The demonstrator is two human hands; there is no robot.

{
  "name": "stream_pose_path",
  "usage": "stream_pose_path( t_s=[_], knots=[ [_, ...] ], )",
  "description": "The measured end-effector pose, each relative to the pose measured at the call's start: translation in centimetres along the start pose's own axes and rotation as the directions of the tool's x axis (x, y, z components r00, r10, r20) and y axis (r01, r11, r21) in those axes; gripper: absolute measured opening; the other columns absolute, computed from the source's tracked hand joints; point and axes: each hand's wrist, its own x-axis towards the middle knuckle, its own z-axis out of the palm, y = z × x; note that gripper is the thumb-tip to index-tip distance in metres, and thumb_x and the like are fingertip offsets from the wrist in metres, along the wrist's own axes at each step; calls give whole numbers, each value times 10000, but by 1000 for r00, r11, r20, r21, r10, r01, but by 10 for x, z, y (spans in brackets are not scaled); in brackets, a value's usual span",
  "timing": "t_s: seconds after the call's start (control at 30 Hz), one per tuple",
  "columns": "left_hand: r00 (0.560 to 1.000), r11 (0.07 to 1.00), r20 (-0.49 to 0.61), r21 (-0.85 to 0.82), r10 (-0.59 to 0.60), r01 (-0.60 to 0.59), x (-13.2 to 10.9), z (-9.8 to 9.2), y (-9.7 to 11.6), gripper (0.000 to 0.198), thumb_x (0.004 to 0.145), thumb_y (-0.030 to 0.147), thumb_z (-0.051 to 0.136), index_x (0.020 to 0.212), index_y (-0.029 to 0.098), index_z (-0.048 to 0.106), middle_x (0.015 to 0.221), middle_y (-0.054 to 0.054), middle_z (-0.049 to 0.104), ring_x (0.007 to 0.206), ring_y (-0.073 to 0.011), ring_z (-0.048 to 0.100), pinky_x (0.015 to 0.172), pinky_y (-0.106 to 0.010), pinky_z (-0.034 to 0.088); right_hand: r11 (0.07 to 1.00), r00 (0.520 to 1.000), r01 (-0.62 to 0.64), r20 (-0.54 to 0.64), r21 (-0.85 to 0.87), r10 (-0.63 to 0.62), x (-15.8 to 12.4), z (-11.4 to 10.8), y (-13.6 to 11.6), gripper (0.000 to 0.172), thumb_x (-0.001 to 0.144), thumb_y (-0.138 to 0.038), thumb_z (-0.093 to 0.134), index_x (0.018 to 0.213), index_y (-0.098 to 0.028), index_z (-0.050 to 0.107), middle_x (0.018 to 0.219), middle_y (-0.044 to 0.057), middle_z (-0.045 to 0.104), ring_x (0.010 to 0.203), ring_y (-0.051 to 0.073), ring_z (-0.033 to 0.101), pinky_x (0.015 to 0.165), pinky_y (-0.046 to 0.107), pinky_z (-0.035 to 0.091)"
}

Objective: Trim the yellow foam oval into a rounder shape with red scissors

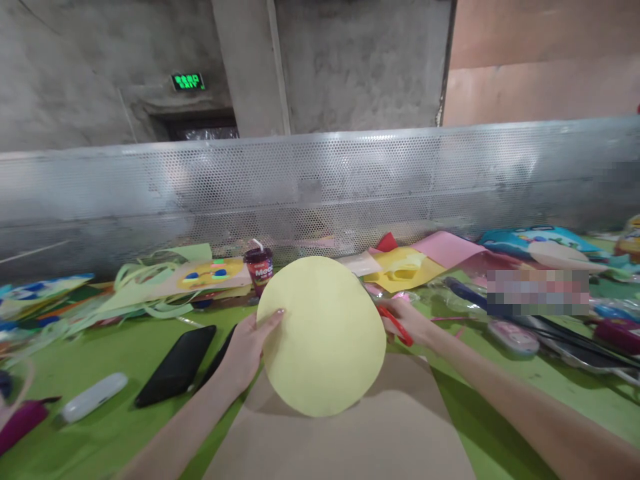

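Observation:
My left hand (pixel 249 347) pinches the left edge of a pale yellow paper disc (pixel 323 337) and holds it up above a brown card sheet (pixel 350 433). My right hand (pixel 407 321) is behind the disc's right edge, closed round red-handled scissors (pixel 395 323). The scissors' blades are hidden by the disc.
A black phone (pixel 176 365) and a white tube (pixel 94 397) lie left on the green table (pixel 120 347). A dark red cup (pixel 259 269) stands behind the disc. Coloured paper scraps (pixel 410 263) and craft packs line the back, under a perforated metal screen (pixel 320 187).

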Motion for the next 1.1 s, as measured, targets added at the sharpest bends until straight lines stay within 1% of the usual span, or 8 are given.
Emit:
stream_pose_path(
  t_s=[0.2,0.47,0.63,0.73,0.93,1.1],
  knots=[
    [1000,1000,-6,9,3,-3,0,1,1,349,662,254,666,977,118,602,887,-92,679,733,-228,642,626,-304,512,1000,1000,-28,12,-1,28,-1,0,-3,155,721,-270,470,613,-159,480,557,0,530,444,107,521,405,213,419],
    [1000,1000,-1,6,2,-2,-1,0,1,333,672,258,658,972,125,605,892,-92,679,736,-229,643,633,-309,515,999,999,-38,19,21,38,-1,0,-4,181,734,-318,479,687,-153,536,563,-3,543,455,115,525,419,222,434],
    [1000,1000,-12,13,0,0,-2,2,2,309,675,239,653,962,132,606,883,-84,681,741,-229,644,633,-311,515,999,999,-43,4,6,43,-1,1,-2,175,716,-319,510,655,-157,539,555,1,542,454,119,524,420,225,432],
    [1000,1000,-8,11,2,-2,-2,2,2,306,680,240,650,963,132,604,902,-86,677,760,-230,641,644,-313,514,998,998,-62,6,1,62,-1,0,-3,176,720,-318,499,670,-155,545,548,2,544,446,121,525,415,227,434],
    [1000,1000,-16,22,6,-5,-1,1,1,333,673,250,658,972,115,601,917,-107,671,757,-241,640,647,-324,513,997,997,-79,-7,-16,79,0,1,-6,165,718,-293,477,621,-162,505,548,0,541,439,118,522,406,228,430],
    [1000,1000,-6,13,14,-14,-1,0,0,339,671,258,660,978,125,604,945,-107,664,778,-242,637,661,-322,510,997,997,-70,-28,-21,70,0,1,-8,175,716,-301,480,634,-155,531,508,-8,521,424,117,510,395,222,412]
  ],
)
